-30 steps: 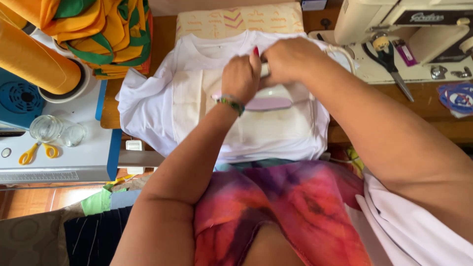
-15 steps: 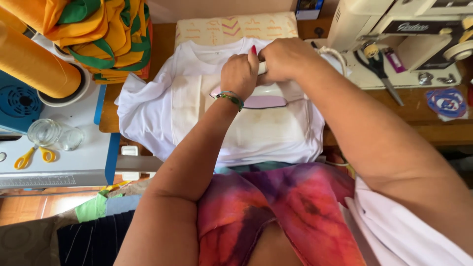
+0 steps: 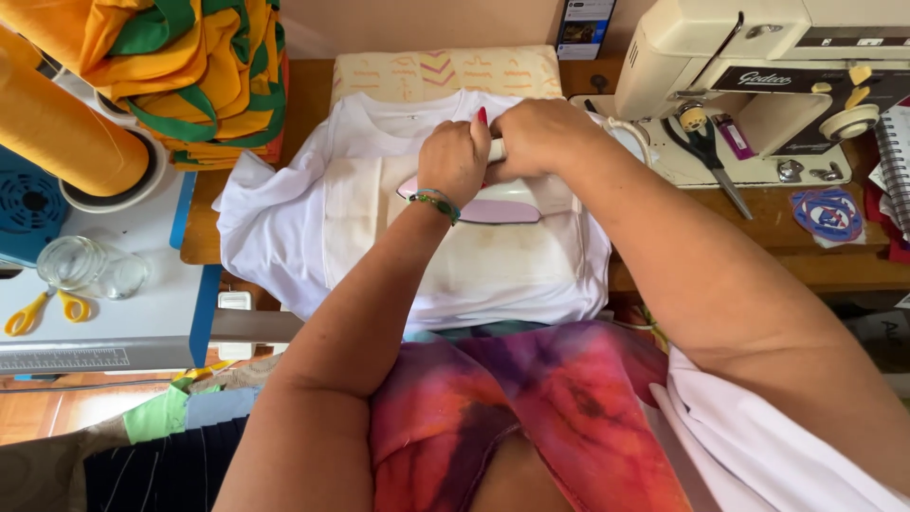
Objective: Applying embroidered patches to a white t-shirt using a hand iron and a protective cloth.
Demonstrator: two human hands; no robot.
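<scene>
Centrally, both hands clasp the handle of a pink iron lying crosswise on the white shirt: left hand and right hand side by side, fingers closed, left-side nose beneath the left wrist.

Both hands press down on a pink iron in the middle of the scene. The left hand and the right hand are clenched side by side on its handle, touching each other. The iron sits on a pale sheet spread over a white shirt on the table. Far left lie folded orange and green cloths, with an orange thread cone beside them. A glass jar and yellow scissors lie at the left. At the far right stands a sewing machine, black scissors on its base.
</scene>
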